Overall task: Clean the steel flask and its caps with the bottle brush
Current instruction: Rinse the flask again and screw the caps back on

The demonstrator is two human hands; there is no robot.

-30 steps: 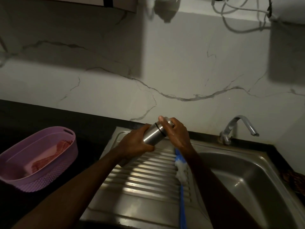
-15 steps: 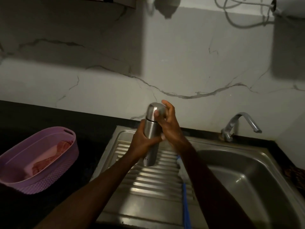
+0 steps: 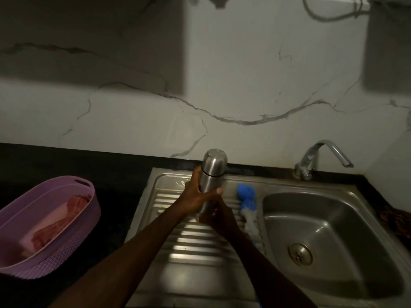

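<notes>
Both hands are on one steel flask [image 3: 213, 174], held upright above the ribbed draining board: the left hand [image 3: 195, 196] wraps its fingers round the middle of the body, and the right hand [image 3: 219, 215] curls round the bottom end from below. Behind them runs one white wall [image 3: 244, 74], smooth, with thin grey marble veins. One stainless sink unit [image 3: 311, 283] lies below it, with a single rounded-square basin on the right, a round perforated drain [image 3: 300, 254] in its floor, and parallel pressed ridges on the board to the left. One oval lilac basket [image 3: 64, 245] of textured plastic sits on the dark counter, well apart to the left, holding something pink and reddish that is too dim to name. One curved metal tap [image 3: 320, 157] stands at the basin's back edge. The flask is a brushed cylinder, its domed cap [image 3: 215, 162] in place. One bottle brush [image 3: 248, 203], blue-headed with pale bristles, lies along the ridges just beside the right hand.
</notes>
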